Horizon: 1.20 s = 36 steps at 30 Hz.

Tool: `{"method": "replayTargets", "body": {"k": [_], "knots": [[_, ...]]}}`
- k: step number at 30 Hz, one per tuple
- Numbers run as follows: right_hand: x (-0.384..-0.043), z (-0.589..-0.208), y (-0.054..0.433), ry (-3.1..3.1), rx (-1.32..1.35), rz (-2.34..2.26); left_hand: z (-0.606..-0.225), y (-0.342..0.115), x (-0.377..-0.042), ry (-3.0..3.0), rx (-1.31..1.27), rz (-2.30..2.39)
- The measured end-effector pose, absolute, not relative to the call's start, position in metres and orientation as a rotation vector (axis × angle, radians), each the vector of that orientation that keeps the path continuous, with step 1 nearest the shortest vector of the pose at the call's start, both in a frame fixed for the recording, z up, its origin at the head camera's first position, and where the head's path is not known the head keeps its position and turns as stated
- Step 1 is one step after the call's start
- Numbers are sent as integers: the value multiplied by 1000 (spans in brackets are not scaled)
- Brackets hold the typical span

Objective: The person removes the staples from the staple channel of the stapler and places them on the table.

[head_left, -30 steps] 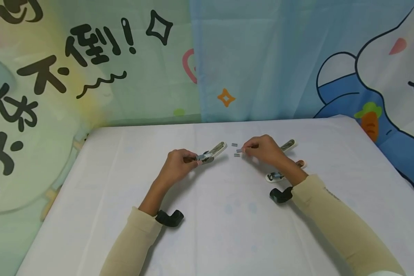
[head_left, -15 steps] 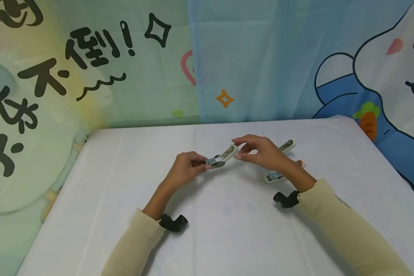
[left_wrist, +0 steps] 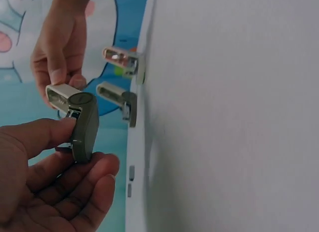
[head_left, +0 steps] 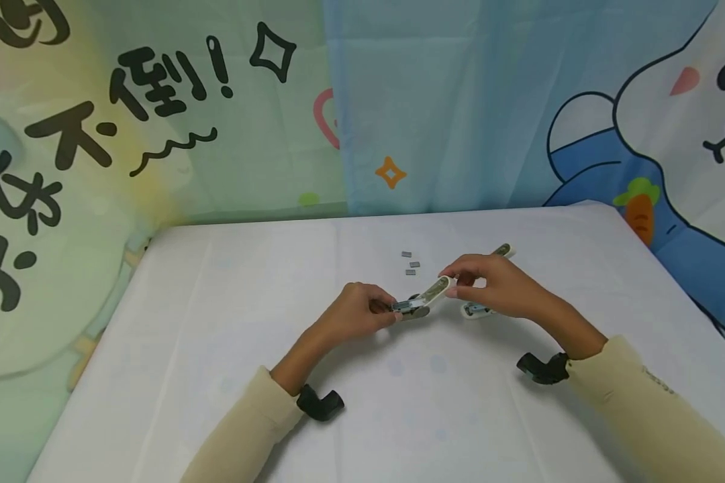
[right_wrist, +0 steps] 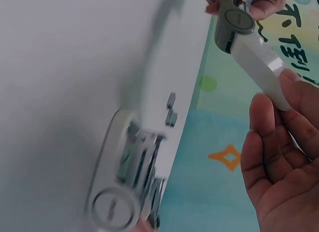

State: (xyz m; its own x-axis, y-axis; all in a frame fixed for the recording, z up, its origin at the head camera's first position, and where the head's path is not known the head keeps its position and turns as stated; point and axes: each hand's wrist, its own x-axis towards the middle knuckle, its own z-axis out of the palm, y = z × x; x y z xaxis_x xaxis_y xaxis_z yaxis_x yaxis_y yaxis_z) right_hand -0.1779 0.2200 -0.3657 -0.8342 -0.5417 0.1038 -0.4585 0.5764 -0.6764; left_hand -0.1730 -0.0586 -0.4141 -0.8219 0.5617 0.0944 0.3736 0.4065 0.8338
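Observation:
A small stapler (head_left: 433, 292), swung wide open, is held above the table between both hands. My left hand (head_left: 362, 310) pinches its grey-green end, thumb on one side and fingers on the other. At the white cover's tip, my right hand (head_left: 500, 284) grips with thumb and fingers, as the right wrist view also shows. Three short grey staple strips (head_left: 414, 264) lie on the white cloth just beyond the hands. Two more opened staplers rest on the table by the right hand: a near stapler (head_left: 476, 310), partly hidden by that hand, and a farther stapler (head_left: 505, 249).
A white cloth covers the table (head_left: 266, 268). Behind its far edge hangs a printed curtain (head_left: 435, 100) with a cartoon animal and lettering. Black wrist mounts (head_left: 321, 404) stick out at both sleeves.
The right hand has left the staple strips and taken hold of the stapler's white end. Both hands have since moved right and nearer with the stapler, bringing the strips back into full view.

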Motion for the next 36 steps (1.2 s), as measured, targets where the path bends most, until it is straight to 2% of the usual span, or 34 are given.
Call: {"method": "replayTargets", "body": {"k": [18,36], "knots": [[-152,-380,273,2739,-831,-1065,-423,8,-169,2460,1012,941],[-131,-388,319,2855,-670,-925,-418,61,-170,2459,1152,656]]}}
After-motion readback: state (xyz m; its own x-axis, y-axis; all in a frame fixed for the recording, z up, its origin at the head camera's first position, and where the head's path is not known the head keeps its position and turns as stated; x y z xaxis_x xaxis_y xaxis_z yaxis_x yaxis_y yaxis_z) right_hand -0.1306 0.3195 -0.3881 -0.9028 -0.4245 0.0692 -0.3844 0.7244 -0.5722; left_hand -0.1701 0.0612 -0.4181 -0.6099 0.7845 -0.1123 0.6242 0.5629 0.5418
